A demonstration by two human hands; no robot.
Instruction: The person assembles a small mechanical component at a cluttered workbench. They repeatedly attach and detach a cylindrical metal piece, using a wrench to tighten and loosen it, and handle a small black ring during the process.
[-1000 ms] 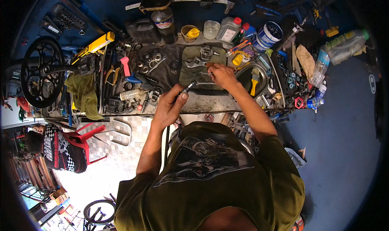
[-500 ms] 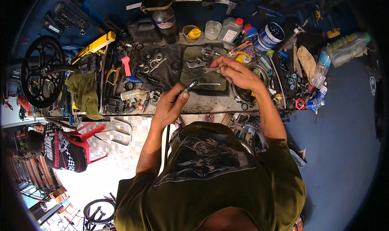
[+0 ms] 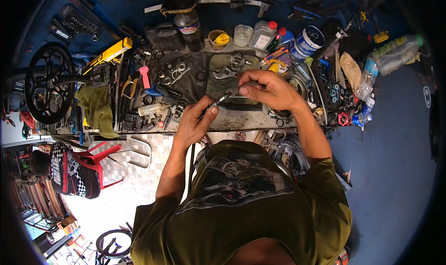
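My left hand [image 3: 194,122] grips a thin dark metal spindle [image 3: 222,99] that points up and to the right over the workbench [image 3: 241,122]. My right hand [image 3: 268,89] hovers just above the spindle's tip, thumb and fingers pinched on a small part at that end. Beyond both hands a green cloth [image 3: 218,77] lies on the bench, with a silver adjustable wrench [image 3: 224,72] and a bicycle pedal body [image 3: 236,59] on it.
A black chainring with crank [image 3: 46,84] sits far left beside a green rag [image 3: 96,108]. Bottles, jars and a blue tub [image 3: 307,41] line the back. Bearings, rings and pliers crowd the dark mat [image 3: 186,81]. A red stool [image 3: 100,157] stands lower left.
My right hand has moved down and left from the green cloth to meet the spindle's tip. My left hand has held its place with the spindle.
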